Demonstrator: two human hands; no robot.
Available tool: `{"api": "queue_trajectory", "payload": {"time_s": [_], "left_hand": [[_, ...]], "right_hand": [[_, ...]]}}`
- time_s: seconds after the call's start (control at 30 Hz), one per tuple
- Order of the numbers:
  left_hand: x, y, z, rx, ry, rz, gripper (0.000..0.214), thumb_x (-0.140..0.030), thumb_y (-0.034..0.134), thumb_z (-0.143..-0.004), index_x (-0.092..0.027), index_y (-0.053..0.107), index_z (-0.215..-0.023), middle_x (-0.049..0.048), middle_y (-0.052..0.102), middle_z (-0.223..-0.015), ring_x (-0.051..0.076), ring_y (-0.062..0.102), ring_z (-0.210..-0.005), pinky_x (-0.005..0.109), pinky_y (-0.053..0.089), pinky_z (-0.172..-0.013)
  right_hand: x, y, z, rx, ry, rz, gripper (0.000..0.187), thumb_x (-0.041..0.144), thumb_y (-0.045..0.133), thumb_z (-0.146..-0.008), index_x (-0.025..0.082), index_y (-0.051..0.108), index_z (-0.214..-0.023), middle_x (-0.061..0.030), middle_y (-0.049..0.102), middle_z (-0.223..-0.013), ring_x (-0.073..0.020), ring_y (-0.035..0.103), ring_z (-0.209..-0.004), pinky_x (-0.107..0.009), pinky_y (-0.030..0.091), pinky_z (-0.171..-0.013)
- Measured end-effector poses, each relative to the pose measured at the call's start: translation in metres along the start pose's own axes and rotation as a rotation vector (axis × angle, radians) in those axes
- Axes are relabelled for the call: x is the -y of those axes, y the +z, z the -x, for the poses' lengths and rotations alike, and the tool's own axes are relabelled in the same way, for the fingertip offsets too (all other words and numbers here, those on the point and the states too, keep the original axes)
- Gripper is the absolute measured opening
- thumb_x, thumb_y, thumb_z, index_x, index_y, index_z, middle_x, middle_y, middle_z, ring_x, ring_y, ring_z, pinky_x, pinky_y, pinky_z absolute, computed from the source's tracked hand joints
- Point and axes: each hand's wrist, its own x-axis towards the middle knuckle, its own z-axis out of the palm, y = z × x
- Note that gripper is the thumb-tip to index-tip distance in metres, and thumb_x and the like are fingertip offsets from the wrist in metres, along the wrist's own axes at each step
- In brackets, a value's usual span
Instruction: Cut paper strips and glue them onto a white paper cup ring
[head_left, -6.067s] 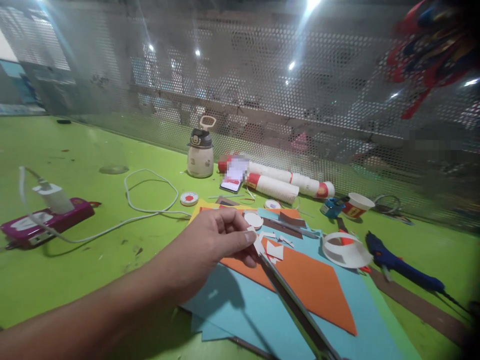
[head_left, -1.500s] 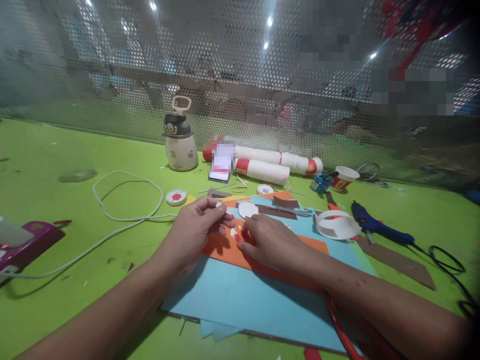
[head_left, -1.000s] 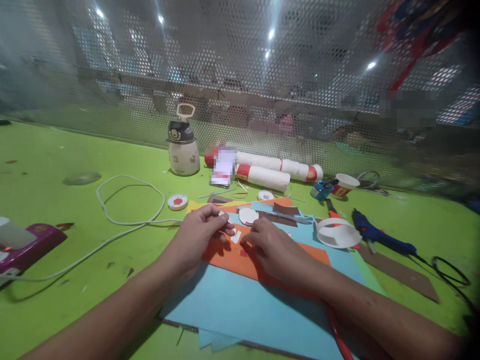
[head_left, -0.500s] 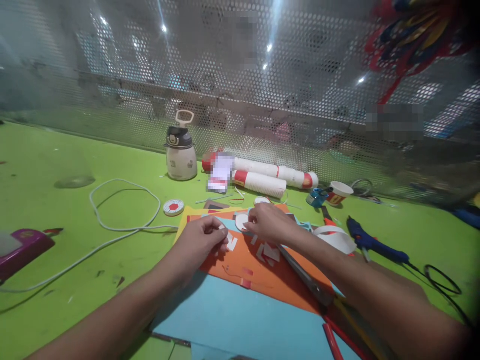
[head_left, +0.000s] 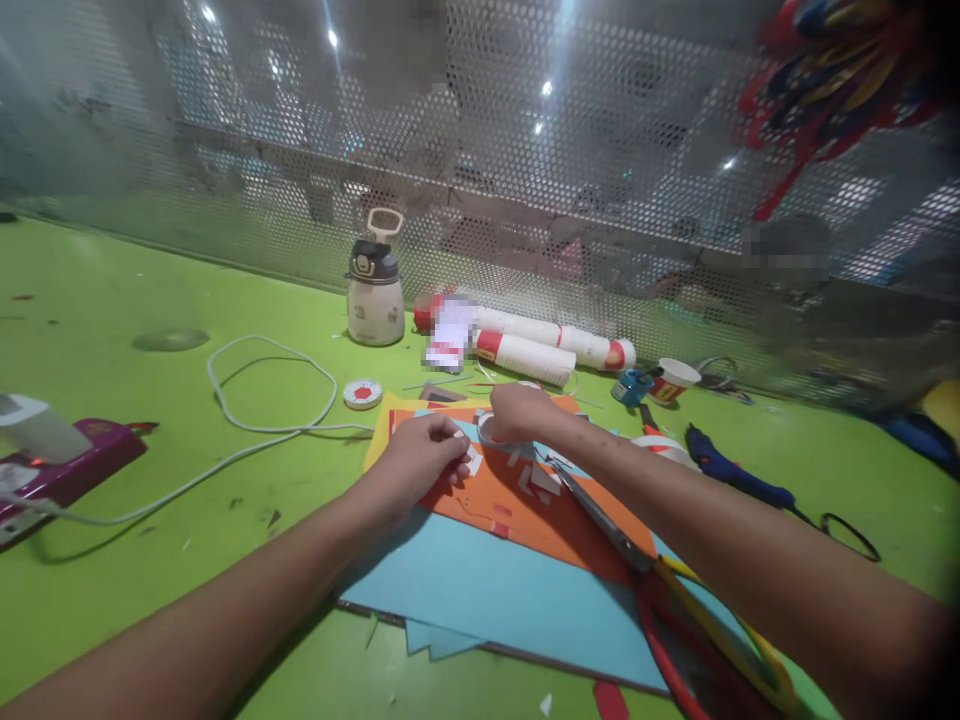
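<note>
My left hand (head_left: 431,455) is closed in a pinch over the orange sheet (head_left: 559,540), with a small white paper piece (head_left: 460,436) at its fingertips. My right hand (head_left: 519,412) is curled downward, its fingertips hidden, at a white round disc (head_left: 486,430). White paper scraps (head_left: 541,482) lie on the orange sheet just below that hand. Scissors (head_left: 611,530) with red and yellow handles rest under my right forearm. Light blue paper (head_left: 495,595) lies beneath the orange sheet.
On the green table (head_left: 247,520) are a bottle (head_left: 376,305), a phone (head_left: 448,335), white paper tubes (head_left: 529,358), a paper cup (head_left: 675,380), a glue gun (head_left: 735,475), a round white piece with red hexagon (head_left: 363,393), and a purple power strip (head_left: 90,465) with a white cable (head_left: 247,465).
My right hand has moved slightly up and now covers more of the white disc. My left hand keeps its pinch. The whole view has shifted a little, showing more of the scissors' handles.
</note>
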Motion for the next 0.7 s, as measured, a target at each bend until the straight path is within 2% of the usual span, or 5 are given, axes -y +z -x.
{"api": "queue_trajectory", "payload": {"time_s": [0.2, 0.33, 0.5, 0.57, 0.7], "left_hand": [[0.002, -0.001, -0.003, 0.021, -0.008, 0.05, 0.019, -0.008, 0.056, -0.08, -0.017, 0.049, -0.064, 0.0057, 0.066, -0.059, 0.014, 0.063, -0.048, 0.023, 0.048, -0.046], [0.002, 0.0, -0.001, 0.069, -0.028, 0.09, 0.016, -0.013, 0.055, -0.084, -0.017, 0.049, -0.069, 0.008, 0.07, -0.068, 0.017, 0.067, -0.054, 0.027, 0.052, -0.047], [-0.005, 0.005, 0.008, 0.14, -0.047, 0.113, 0.017, -0.014, 0.056, -0.085, -0.014, 0.055, -0.069, 0.006, 0.068, -0.06, 0.011, 0.063, -0.049, 0.02, 0.05, -0.051], [-0.007, 0.007, 0.013, 0.174, -0.057, 0.111, 0.019, -0.014, 0.055, -0.086, -0.013, 0.058, -0.067, 0.0059, 0.068, -0.056, 0.009, 0.061, -0.047, 0.019, 0.049, -0.051], [-0.005, 0.011, 0.016, 0.252, -0.069, 0.112, 0.024, -0.014, 0.049, -0.088, -0.012, 0.061, -0.067, 0.0072, 0.069, -0.057, 0.012, 0.064, -0.049, 0.021, 0.051, -0.053]], "right_hand": [[-0.015, -0.005, 0.005, -0.047, 0.002, -0.24, 0.03, 0.029, 0.061, -0.091, 0.016, 0.058, -0.117, -0.008, 0.061, -0.119, -0.0232, 0.063, -0.1, -0.042, 0.053, -0.082], [-0.027, -0.009, 0.032, -0.056, -0.102, -0.526, 0.025, 0.031, 0.059, -0.092, 0.015, 0.062, -0.11, -0.0053, 0.065, -0.11, -0.0206, 0.065, -0.09, -0.038, 0.055, -0.076], [-0.025, 0.013, 0.069, 0.01, -0.259, -0.846, 0.02, 0.031, 0.054, -0.095, 0.013, 0.063, -0.093, 0.001, 0.065, -0.079, -0.0106, 0.063, -0.061, -0.026, 0.054, -0.056], [-0.025, 0.025, 0.073, 0.002, -0.278, -0.923, 0.02, 0.031, 0.054, -0.095, 0.013, 0.062, -0.091, 0.0032, 0.062, -0.072, -0.0085, 0.059, -0.054, -0.022, 0.05, -0.049], [-0.027, 0.038, 0.069, -0.022, -0.302, -1.012, 0.016, 0.028, 0.056, -0.094, 0.013, 0.061, -0.09, 0.0039, 0.061, -0.072, -0.0075, 0.057, -0.052, -0.021, 0.048, -0.047]]}}
